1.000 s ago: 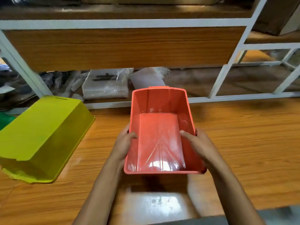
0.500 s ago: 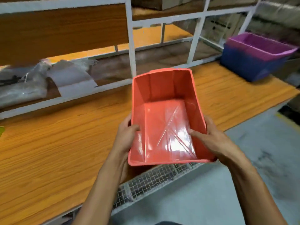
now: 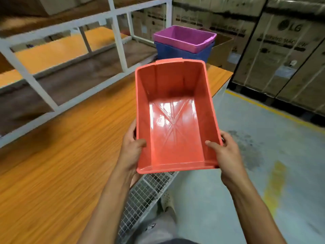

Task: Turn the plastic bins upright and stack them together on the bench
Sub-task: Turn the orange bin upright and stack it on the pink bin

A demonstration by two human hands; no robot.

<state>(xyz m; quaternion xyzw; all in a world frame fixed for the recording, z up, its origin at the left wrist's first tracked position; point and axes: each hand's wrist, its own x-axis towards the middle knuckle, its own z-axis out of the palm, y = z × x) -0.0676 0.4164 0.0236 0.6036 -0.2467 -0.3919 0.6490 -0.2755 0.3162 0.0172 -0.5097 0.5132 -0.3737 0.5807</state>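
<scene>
Both forearms reach forward. The left hand (image 3: pixel 132 152) and right hand (image 3: pixel 226 154) clamp the near side walls of the red bin (image 3: pixel 174 118), thumbs hooked inside over the rim, fingers beneath. The bin is upright, held in the air over the bench (image 3: pixel 58 155) edge. Farther along the bench, a purple bin (image 3: pixel 184 38) sits nested in a blue bin (image 3: pixel 177 51).

Red bin (image 3: pixel 175 120): upright, open side up, empty, glossy floor, held off the bench (image 3: pixel 61 155) edge. Purple bin (image 3: pixel 184 38) nested upright inside blue bin (image 3: pixel 182 51) at far bench end.
</scene>
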